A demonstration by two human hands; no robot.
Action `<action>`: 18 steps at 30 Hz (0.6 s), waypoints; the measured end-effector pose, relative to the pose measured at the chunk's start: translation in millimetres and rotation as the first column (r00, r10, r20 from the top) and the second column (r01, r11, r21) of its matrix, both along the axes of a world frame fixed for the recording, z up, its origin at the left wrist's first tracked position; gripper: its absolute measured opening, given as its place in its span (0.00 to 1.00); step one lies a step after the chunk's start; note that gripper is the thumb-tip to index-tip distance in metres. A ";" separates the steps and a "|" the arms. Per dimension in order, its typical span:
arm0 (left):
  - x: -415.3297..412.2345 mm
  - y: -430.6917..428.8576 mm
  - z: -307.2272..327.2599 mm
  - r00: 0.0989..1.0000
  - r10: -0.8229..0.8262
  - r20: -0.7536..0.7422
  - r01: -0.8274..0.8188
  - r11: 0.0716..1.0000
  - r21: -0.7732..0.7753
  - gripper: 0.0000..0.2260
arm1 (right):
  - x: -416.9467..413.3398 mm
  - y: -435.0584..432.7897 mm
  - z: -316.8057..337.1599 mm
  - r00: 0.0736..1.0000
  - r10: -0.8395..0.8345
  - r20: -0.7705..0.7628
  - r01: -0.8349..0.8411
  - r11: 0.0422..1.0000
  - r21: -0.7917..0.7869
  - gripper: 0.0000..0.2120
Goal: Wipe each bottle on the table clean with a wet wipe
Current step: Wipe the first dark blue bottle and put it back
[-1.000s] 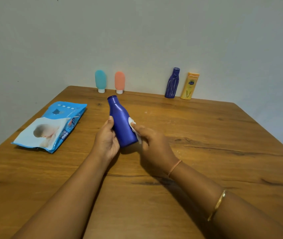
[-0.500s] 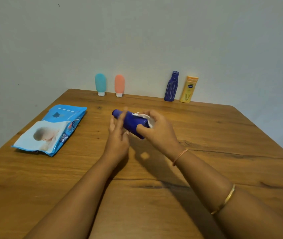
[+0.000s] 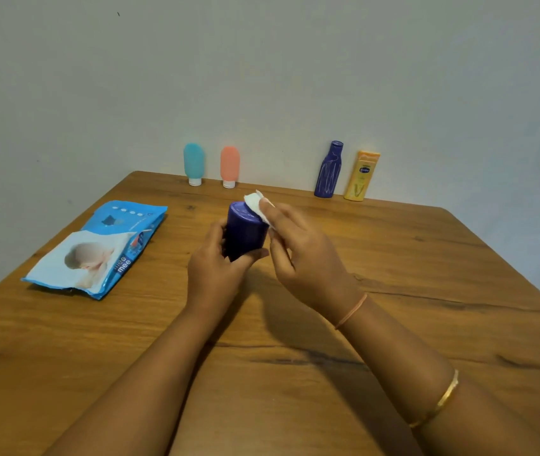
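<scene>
My left hand (image 3: 216,268) grips a dark blue bottle (image 3: 245,233) above the middle of the wooden table (image 3: 393,291). The bottle is turned over, its flat base up and its neck hidden in my palm. My right hand (image 3: 301,255) holds a white wet wipe (image 3: 257,205) pressed on the right edge of that base. Against the back wall stand a teal tube (image 3: 193,163), a salmon tube (image 3: 229,166), a second dark blue bottle (image 3: 328,169) and a yellow lotion bottle (image 3: 362,175).
A blue pack of wet wipes (image 3: 97,250) lies flat on the left part of the table. The wall runs right behind the far edge. The table's right edge slants toward the near right.
The blue bottle went from neck-up to lying sideways to base-up in my left hand. My right hand moved the wipe from the bottle's side up to its base.
</scene>
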State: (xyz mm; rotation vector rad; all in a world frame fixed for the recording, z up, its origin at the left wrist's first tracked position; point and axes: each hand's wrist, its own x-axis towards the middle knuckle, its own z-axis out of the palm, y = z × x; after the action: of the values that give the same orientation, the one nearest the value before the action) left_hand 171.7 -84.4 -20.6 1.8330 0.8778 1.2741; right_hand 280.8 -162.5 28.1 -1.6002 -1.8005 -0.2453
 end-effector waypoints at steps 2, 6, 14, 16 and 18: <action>-1.3 1.1 1.3 0.999 0.032 0.004 -0.031 0.999 -0.022 0.27 | -0.9 -2.2 -4.3 0.986 -0.052 0.157 0.048 0.998 0.033 0.24; 0.7 1.2 -0.4 0.992 0.095 -0.081 -0.095 0.995 0.008 0.25 | -6.8 -1.3 -8.7 0.930 -0.117 0.348 0.099 0.993 0.070 0.22; 0.2 -1.5 -0.9 0.966 0.178 -0.186 -0.152 0.978 0.145 0.18 | -12.4 -1.1 -9.0 0.941 -0.165 0.294 0.159 0.986 0.045 0.21; -0.9 0.0 -0.3 0.964 0.204 -0.170 -0.179 0.972 0.155 0.19 | -12.9 -2.5 -11.5 0.951 -0.224 0.212 0.218 0.975 0.051 0.22; -0.3 -0.6 0.2 0.957 0.222 -0.185 -0.194 0.968 0.158 0.17 | -16.4 -1.8 -15.9 0.932 -0.261 0.253 0.248 0.965 0.082 0.23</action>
State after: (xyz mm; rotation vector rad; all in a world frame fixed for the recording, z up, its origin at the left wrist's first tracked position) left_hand 171.5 -85.0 -20.4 2.0499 1.1439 1.3217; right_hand 264.3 -164.2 12.2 -1.8354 -1.7567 -0.6438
